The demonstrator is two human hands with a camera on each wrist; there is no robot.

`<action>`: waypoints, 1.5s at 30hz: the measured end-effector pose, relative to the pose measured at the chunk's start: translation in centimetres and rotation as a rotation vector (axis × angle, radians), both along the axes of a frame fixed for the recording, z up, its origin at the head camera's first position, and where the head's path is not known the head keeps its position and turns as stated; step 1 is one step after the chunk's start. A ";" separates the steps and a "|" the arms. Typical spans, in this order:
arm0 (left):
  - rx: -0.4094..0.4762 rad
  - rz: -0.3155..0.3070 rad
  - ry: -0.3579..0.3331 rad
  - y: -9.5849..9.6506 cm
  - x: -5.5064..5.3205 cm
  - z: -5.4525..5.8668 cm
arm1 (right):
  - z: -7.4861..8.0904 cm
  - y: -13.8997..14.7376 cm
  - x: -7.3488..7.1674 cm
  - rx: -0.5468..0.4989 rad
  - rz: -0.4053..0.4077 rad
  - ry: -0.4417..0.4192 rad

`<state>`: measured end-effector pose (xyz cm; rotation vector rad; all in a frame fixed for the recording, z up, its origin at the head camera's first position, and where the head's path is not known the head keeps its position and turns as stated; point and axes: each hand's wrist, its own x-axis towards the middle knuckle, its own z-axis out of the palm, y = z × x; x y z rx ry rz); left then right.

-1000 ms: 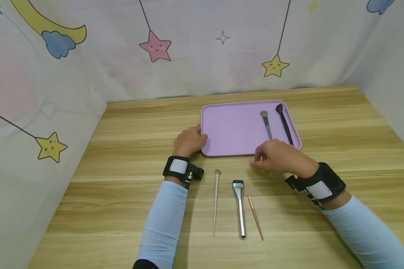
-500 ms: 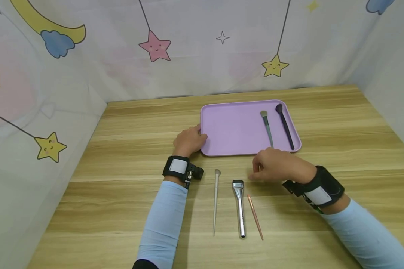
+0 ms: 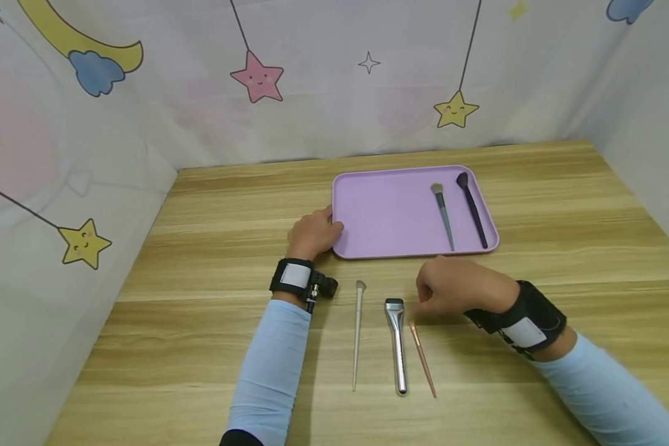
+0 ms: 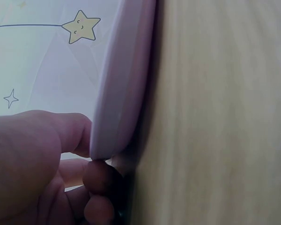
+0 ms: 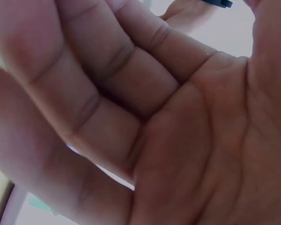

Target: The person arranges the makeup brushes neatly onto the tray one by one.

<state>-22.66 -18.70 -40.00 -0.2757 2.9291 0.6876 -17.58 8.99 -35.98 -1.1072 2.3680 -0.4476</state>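
My left hand (image 3: 314, 234) grips the left rim of a purple tray (image 3: 384, 214), thumb on top. In the left wrist view, fingers (image 4: 99, 178) curl at the edge of the tray (image 4: 117, 93). Over the table in front of the tray is my right hand (image 3: 457, 286), close to the tip of a thin rose-gold makeup brush (image 3: 423, 362). The right wrist view shows its palm (image 5: 178, 131) with loosely bent fingers and nothing held. A green makeup brush (image 3: 443, 217) and a black makeup brush (image 3: 472, 210) lie on the tray's right side.
To the left of the rose-gold brush lie a wide silver flat-top brush (image 3: 397, 347) and a slim pale brush (image 3: 358, 337), on the wooden table (image 3: 201, 347). A white star-patterned cloth (image 3: 323, 124) hangs behind the table.
My right hand has moved back from the tray's front edge toward the rose-gold brush, uncovering the handle ends of the green and black brushes. My left hand stays on the tray.
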 end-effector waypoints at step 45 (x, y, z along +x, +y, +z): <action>-0.005 0.003 -0.002 0.0 0.0 -0.1 | -0.7 -1.6 2.9 0.170 0.013 0.032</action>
